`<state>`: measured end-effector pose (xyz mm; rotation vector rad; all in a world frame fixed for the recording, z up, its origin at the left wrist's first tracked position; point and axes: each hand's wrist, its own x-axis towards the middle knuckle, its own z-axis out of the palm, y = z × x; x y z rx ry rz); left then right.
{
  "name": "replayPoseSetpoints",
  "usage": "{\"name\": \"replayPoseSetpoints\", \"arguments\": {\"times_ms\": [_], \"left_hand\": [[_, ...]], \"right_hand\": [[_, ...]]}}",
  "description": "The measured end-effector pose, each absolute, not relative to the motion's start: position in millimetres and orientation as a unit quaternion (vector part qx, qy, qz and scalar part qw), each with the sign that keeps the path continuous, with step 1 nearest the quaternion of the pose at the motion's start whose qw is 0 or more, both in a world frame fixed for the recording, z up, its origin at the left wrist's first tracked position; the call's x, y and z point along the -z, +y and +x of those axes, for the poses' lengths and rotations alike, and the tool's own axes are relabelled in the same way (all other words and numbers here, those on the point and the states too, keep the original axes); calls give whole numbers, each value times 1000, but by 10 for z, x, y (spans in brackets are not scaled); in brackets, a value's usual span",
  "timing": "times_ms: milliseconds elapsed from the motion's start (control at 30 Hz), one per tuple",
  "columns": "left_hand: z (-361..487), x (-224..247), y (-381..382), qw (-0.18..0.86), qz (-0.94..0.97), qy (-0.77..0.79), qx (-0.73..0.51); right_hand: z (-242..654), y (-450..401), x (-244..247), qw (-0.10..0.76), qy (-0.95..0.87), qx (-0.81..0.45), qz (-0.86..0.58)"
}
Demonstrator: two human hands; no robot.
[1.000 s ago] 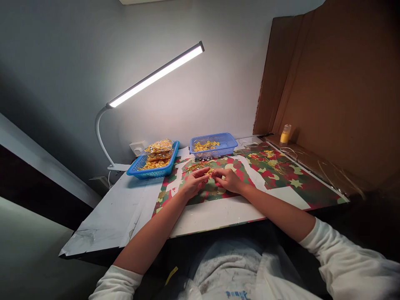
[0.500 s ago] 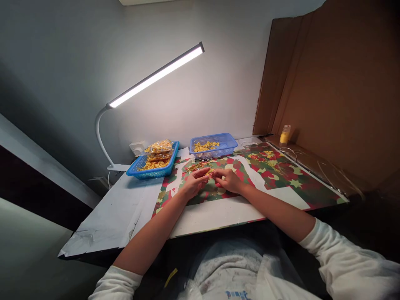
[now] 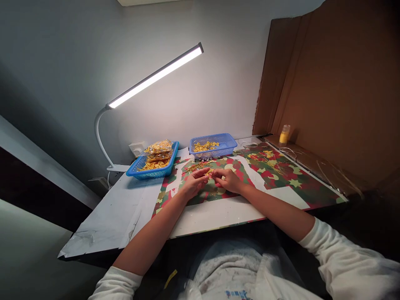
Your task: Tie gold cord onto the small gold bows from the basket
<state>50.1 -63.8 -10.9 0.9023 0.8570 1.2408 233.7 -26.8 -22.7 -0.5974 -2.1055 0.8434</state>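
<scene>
My left hand and my right hand meet over the patterned sheet near the table's middle. Between their fingertips is a small gold ribbon bow, partly covered by the fingers. The left thumb and fingers pinch it from one side, and the right fingers close on it from the other. Just beyond the hands lies a bunch of thin gold ties. Behind that is a row of small dark, shiny beads.
A blue basket with gold bows and a plastic bag stands left; a violet-blue basket with bows stands behind. Loose gold strands lie right. A yellow bottle stands beside cardboard. A lit lamp hangs above.
Both hands stay in the same place with the bow between them; only slight finger movement could have occurred. The view has shifted very slightly.
</scene>
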Motion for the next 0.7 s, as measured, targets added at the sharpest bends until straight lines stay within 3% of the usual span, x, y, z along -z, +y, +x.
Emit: {"name": "replayPoseSetpoints", "arguments": {"times_ms": [700], "left_hand": [[490,172,-606,640,393,372,-545]], "right_hand": [[2335,-265,230,387,-827,-332,-237]]}}
